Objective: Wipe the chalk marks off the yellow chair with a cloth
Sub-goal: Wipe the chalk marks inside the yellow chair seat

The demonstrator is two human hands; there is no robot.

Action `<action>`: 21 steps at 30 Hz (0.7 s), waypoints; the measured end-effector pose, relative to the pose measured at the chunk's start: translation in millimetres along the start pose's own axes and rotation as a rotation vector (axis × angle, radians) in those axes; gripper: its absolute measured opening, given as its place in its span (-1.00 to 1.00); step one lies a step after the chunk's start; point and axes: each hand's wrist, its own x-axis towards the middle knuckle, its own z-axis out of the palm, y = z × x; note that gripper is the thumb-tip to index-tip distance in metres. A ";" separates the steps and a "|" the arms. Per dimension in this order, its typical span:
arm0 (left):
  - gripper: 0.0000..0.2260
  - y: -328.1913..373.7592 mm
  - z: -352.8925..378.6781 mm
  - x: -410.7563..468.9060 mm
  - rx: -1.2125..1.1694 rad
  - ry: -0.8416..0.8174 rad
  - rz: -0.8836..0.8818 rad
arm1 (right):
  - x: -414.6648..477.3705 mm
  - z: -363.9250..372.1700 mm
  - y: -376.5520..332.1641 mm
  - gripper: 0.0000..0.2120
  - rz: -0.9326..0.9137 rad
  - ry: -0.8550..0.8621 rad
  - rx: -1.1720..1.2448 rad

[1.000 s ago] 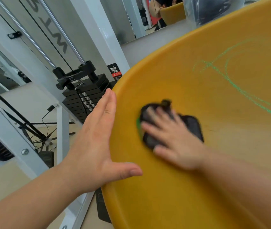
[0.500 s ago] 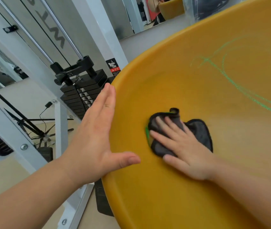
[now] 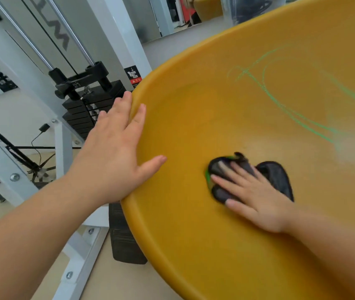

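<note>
The yellow chair (image 3: pixel 193 118) fills the right of the head view, a big curved shell. Green chalk marks (image 3: pixel 280 105) loop across its upper right surface. A dark grey cloth (image 3: pixel 276 176) lies flat on the shell, with a green smear at its left edge. My right hand (image 3: pixel 252 195) presses down on the cloth with fingers spread. My left hand (image 3: pixel 115 152) lies flat and open against the chair's left rim, thumb on the inner side.
A white weight machine frame (image 3: pixel 64 137) with a black weight stack (image 3: pixel 90 105) and steel guide rods stands close to the left of the chair. A black ribbed foot pad (image 3: pixel 124 241) sits on the floor below the rim. A mirror wall is behind.
My right hand has slid the cloth rightward and down the shell, away from the rim. My left hand has shifted along the rim with its fingers now over the edge.
</note>
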 end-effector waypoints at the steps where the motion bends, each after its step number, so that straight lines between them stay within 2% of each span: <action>1: -0.08 2.2 -0.5 -0.2 0.015 -0.010 -0.025 | 1.1 -5.3 25.8 -0.34 0.213 0.034 -0.021; 3: -0.22 6.8 -1.7 -2.1 -0.023 -0.022 -0.076 | 7.2 -12.6 51.2 -0.20 0.556 0.119 0.009; 4: -0.29 9.4 -2.4 -3.7 -0.064 -0.027 -0.094 | 12.5 -11.0 45.9 -0.15 0.619 0.118 0.024; 5: -0.34 13.2 -3.2 -6.4 -0.104 -0.033 -0.107 | 17.9 -5.6 30.4 -0.11 0.604 0.093 0.055; 7: -0.41 20.6 -0.1 -15.0 -0.151 -0.013 -0.125 | 17.7 9.0 -21.4 -0.10 0.403 0.021 0.138; 10: -0.45 41.7 9.4 -34.3 -0.050 0.078 -0.048 | -20.7 15.4 -89.2 -0.25 0.050 -0.071 0.255; 12: -0.42 60.3 15.0 -45.5 0.013 0.099 0.063 | -61.9 10.6 -94.4 -0.33 -0.072 -0.184 0.265; 14: -0.45 75.3 22.8 -50.6 0.049 0.061 0.150 | -97.6 1.5 -67.0 -0.39 -0.087 -0.277 0.220; 16: -0.48 84.2 34.7 -52.2 0.107 -0.013 0.223 | -120.8 -6.4 -19.5 -0.44 0.073 -0.308 0.039; 18: -0.48 87.0 43.6 -53.4 0.164 -0.080 0.257 | -132.2 -16.4 28.7 -0.36 0.430 -0.268 -0.127; 20: -0.46 86.8 46.0 -53.7 0.167 -0.113 0.257 | -131.2 -24.2 54.8 -0.21 0.760 -0.148 -0.102; 21: -0.45 86.5 46.2 -54.2 0.165 -0.122 0.259 | -125.6 -21.8 54.4 -0.16 0.808 -0.133 -0.089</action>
